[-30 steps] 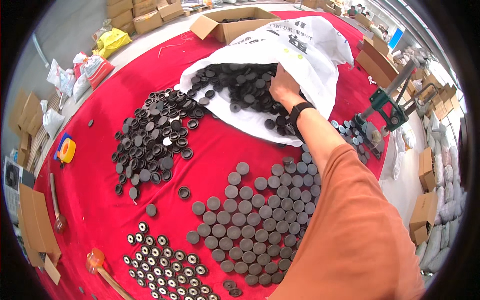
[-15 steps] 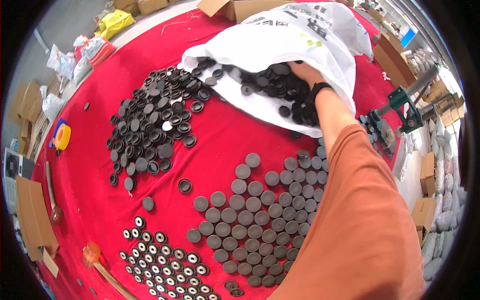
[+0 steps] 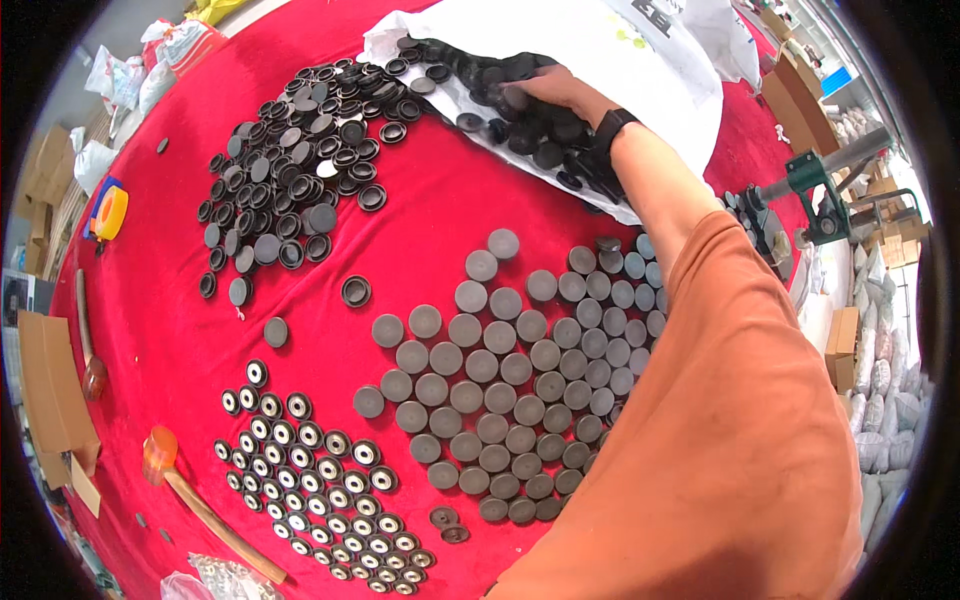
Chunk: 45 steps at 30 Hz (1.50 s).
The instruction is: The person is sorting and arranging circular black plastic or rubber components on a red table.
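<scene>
Fingers [image 3: 530, 86] amid black caps [image 3: 548, 154] in a white sack [image 3: 560, 30]

Right hand [image 3: 566, 89] reaches into the sack's open mouth; blur and shadow obscure the fingertips, so I cannot tell whether they grip anything. The upper edge crops the sack. An orange sleeve [image 3: 700, 430] hides some grey discs [image 3: 480, 365] on the red-draped bench [image 3: 430, 220].
</scene>
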Available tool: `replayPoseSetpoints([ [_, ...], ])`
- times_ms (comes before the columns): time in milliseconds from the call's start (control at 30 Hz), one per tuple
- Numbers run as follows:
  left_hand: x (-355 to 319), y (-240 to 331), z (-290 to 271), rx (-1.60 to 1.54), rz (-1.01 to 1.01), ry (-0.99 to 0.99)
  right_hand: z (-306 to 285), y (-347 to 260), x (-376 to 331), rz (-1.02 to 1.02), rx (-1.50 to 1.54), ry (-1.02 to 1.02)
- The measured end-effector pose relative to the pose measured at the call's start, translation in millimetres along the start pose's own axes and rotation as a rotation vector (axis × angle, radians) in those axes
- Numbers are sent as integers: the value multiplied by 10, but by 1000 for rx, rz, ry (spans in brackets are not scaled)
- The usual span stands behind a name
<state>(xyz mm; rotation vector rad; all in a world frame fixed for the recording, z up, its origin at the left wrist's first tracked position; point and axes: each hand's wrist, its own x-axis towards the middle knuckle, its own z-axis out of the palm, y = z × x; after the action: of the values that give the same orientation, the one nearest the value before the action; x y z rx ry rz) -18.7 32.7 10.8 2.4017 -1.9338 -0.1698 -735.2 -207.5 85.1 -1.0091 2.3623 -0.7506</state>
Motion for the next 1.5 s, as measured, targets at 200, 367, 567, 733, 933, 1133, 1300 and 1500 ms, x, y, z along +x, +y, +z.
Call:
replayPoseSetpoints([
  [200, 28, 191, -33, -34, 44, 41, 123, -34, -181, -53, -107, -81],
  [367, 17, 334, -156, -81, -11, 12, 804, -523, -446, -47, -479, -47],
  [567, 1, 447, -353, -118, -54, -60, 1258, -914, -747, -256, 227, -165],
  [733, 26, 458, -359, -126, -12, -27, 820, -1008, -865, -102, 538, -28],
  [933, 28, 396, -318, -147, 6, 4, 1006, -626, -823, -253, 88, 59],
  [1133, 16, 365, -304, -160, -2, 4, 1435, -833, -1004, -494, 53, -38],
  [1300, 33, 329, -257, -157, 12, -2, 1944, -1182, -1228, -664, -490, -71],
  [1500, 10, -57, 136, -269, 156, 169, 1952, -980, -1259, -872, -234, 37],
])
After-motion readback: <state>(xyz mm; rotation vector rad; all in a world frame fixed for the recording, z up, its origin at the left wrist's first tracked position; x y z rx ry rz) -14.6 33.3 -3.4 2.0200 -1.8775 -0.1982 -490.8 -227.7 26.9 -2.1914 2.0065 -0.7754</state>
